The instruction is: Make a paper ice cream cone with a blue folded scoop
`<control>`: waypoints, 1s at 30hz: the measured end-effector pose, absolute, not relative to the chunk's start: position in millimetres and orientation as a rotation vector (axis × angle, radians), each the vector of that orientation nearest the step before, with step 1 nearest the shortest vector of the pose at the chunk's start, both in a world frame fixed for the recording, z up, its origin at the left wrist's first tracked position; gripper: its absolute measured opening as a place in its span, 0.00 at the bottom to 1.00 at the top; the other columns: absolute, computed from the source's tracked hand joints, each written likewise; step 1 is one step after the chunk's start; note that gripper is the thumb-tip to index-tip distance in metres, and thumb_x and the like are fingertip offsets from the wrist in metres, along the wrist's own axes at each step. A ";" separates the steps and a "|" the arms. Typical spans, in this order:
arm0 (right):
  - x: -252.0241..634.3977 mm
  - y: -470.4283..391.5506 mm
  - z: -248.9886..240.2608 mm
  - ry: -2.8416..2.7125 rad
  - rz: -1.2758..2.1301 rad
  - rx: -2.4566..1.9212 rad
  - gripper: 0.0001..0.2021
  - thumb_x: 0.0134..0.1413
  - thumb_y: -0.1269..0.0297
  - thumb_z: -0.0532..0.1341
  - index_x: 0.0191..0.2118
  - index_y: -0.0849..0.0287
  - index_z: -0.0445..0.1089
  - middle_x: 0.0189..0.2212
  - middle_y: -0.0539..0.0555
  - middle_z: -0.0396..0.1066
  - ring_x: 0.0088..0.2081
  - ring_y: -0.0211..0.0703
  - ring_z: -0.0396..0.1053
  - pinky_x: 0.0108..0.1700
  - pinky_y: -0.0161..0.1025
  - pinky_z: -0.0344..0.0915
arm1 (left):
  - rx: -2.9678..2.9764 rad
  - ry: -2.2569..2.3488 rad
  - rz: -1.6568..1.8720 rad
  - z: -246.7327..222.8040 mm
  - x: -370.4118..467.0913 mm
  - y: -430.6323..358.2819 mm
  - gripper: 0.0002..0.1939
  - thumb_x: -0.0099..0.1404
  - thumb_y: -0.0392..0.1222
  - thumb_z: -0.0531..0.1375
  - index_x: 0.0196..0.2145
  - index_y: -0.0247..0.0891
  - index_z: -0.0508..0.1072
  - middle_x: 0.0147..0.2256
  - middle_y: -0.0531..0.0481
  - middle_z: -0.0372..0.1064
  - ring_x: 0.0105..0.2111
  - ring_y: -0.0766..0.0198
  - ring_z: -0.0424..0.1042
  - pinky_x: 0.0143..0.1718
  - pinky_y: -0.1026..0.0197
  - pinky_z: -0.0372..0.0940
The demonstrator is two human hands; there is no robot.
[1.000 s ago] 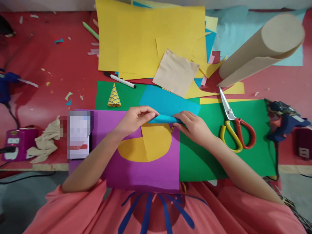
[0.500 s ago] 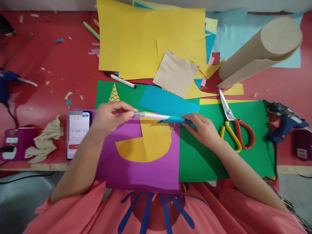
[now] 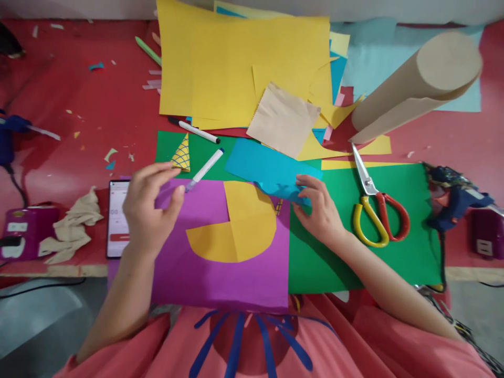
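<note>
My left hand [image 3: 151, 202] is over the purple sheet's left side, thumb and fingers apart with nothing between them. Its fingertips are at the base of a small yellow paper cone [image 3: 181, 153] with blue crossed lines; I cannot tell whether they touch. A white marker [image 3: 205, 168] lies slanted just beyond the thumb. In my right hand [image 3: 321, 210] is a small curled strip of blue paper [image 3: 277, 190], pinched at its right end. Below it, a yellow paper piece shaped like a part circle [image 3: 250, 231] rests on the purple sheet [image 3: 220, 286]. A flat blue paper rectangle [image 3: 263, 160] lies behind the strip.
Scissors [image 3: 370, 199] with red and yellow handles lie on a green sheet [image 3: 334, 268]. Glue guns [image 3: 459, 194] sit at both sides. Behind are yellow sheets [image 3: 220, 63], a beige square [image 3: 283, 118] and a beige roll [image 3: 417, 84]. A phone [image 3: 117, 220] is at left.
The marker has left my left hand and the blue strip, and now lies on the sheets. My left hand has drawn back left and opened. The cone has tilted. The strip remains in my right hand.
</note>
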State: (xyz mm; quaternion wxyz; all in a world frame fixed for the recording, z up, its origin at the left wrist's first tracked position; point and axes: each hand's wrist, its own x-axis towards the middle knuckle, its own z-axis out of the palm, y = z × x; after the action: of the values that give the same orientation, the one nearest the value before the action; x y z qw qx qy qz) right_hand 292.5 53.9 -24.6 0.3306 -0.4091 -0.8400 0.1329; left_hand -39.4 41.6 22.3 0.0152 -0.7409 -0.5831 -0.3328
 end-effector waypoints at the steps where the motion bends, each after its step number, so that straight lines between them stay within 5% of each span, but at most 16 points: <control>1: 289.6 50.5 -24.2 -2.232 0.330 -1.037 0.15 0.56 0.77 0.56 0.46 0.54 0.57 0.55 0.67 0.64 0.56 0.55 0.67 0.48 0.55 0.73 | -2.366 -1.820 -1.022 23.2 -31.0 38.7 0.16 0.62 0.33 0.61 0.48 0.40 0.73 0.48 0.44 0.74 0.51 0.58 0.72 0.55 0.53 0.66; 5: 279.9 35.1 -21.0 -2.358 0.289 -0.963 0.11 0.57 0.78 0.56 0.44 0.60 0.59 0.58 0.75 0.61 0.62 0.60 0.61 0.51 0.54 0.72 | -2.861 -1.823 -0.847 19.6 2.7 26.1 0.12 0.68 0.35 0.56 0.47 0.45 0.70 0.46 0.51 0.74 0.48 0.64 0.74 0.52 0.59 0.69; 10: 270.9 20.3 -17.5 -2.362 0.481 -0.931 0.10 0.58 0.77 0.56 0.45 0.61 0.60 0.58 0.76 0.62 0.62 0.60 0.61 0.54 0.56 0.71 | -3.037 -1.806 -0.631 8.5 27.7 20.3 0.15 0.70 0.39 0.54 0.53 0.42 0.66 0.53 0.45 0.71 0.54 0.58 0.70 0.55 0.54 0.68; 15: 269.2 25.9 1.9 -2.167 1.120 -0.853 0.19 0.60 0.69 0.59 0.56 0.59 0.57 0.62 0.71 0.59 0.64 0.54 0.59 0.57 0.52 0.68 | -3.018 -1.812 -0.552 16.5 27.2 31.0 0.14 0.71 0.39 0.52 0.52 0.41 0.68 0.53 0.45 0.70 0.55 0.58 0.69 0.56 0.53 0.67; 18: 276.8 54.6 17.8 -1.967 1.402 -0.895 0.22 0.63 0.65 0.57 0.60 0.52 0.54 0.59 0.61 0.65 0.57 0.47 0.69 0.51 0.45 0.74 | -2.973 -1.770 -0.578 27.6 20.8 47.9 0.12 0.71 0.39 0.51 0.49 0.41 0.70 0.52 0.47 0.71 0.54 0.60 0.70 0.55 0.53 0.66; 21: 284.7 97.5 18.8 -2.069 0.949 -1.187 0.12 0.63 0.65 0.57 0.51 0.56 0.66 0.48 0.60 0.73 0.49 0.49 0.73 0.50 0.50 0.73 | -2.903 -1.762 -0.573 35.8 15.9 76.6 0.12 0.70 0.39 0.53 0.47 0.43 0.73 0.50 0.48 0.73 0.53 0.57 0.71 0.54 0.50 0.67; 26: 282.4 157.9 -15.1 -2.425 0.454 -1.205 0.19 0.61 0.63 0.59 0.57 0.54 0.64 0.62 0.62 0.61 0.65 0.60 0.55 0.62 0.65 0.56 | -2.837 -1.877 -0.423 28.6 17.3 148.9 0.18 0.66 0.36 0.57 0.53 0.41 0.70 0.56 0.47 0.68 0.59 0.51 0.64 0.61 0.44 0.59; 30: 283.3 190.8 -34.1 -2.384 0.321 -1.308 0.21 0.63 0.60 0.58 0.60 0.56 0.60 0.65 0.64 0.57 0.67 0.63 0.51 0.63 0.67 0.50 | -2.887 -1.789 -0.290 19.0 18.7 203.1 0.27 0.65 0.41 0.59 0.59 0.32 0.62 0.64 0.44 0.56 0.65 0.52 0.54 0.66 0.44 0.48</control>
State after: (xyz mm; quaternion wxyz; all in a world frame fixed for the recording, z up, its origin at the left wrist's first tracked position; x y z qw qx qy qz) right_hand 283.3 190.8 -34.1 0.2003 -0.4678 -0.8531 0.1149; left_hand 18.7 203.1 19.0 -0.1333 -0.8394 -0.5201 -0.0843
